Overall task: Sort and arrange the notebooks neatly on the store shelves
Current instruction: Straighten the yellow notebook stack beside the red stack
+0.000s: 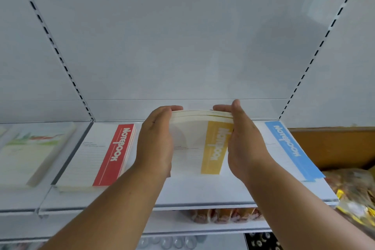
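Both forearms reach up to the white metal shelf (203, 193), where the left hand (156, 140) and right hand (247, 144) clamp a small stack of yellow-banded notebooks (203, 140) by its sides, fingers curled over the far edge. Its cream page edges look soft and slightly fanned. Left of this stack lies a red-banded stack (101, 154); right of it, a blue-banded notebook (292, 148), flat and glossy.
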